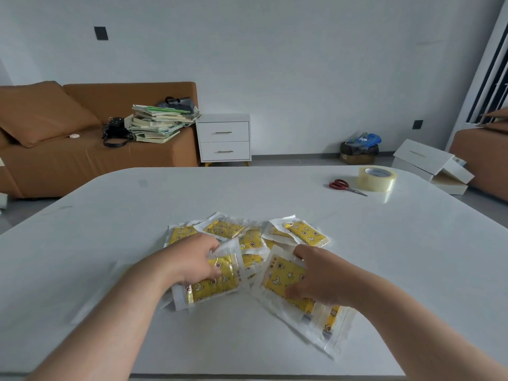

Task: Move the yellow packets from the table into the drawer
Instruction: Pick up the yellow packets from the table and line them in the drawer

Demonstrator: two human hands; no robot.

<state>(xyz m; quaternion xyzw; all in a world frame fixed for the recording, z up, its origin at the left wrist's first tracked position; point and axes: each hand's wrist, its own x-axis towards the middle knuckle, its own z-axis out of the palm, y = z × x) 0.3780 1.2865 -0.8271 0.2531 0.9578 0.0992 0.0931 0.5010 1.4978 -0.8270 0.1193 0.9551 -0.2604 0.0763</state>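
Several yellow packets in clear wrappers lie in a loose heap [248,237] on the white table [110,229]. My left hand [196,259] is closed around one yellow packet [214,287] at the heap's near left, lifting its edge. My right hand [316,279] grips a small stack of yellow packets [283,279] at the near right; more of the stack fans out below the wrist. Across the room a white two-drawer cabinet [224,140] stands against the wall with both drawers closed.
Red-handled scissors [345,186] and a roll of clear tape [377,178] lie at the table's far right. A brown sofa [55,149] with a pile of books [158,123] stands left of the cabinet. White drawer boxes [431,166] lie on the floor at right.
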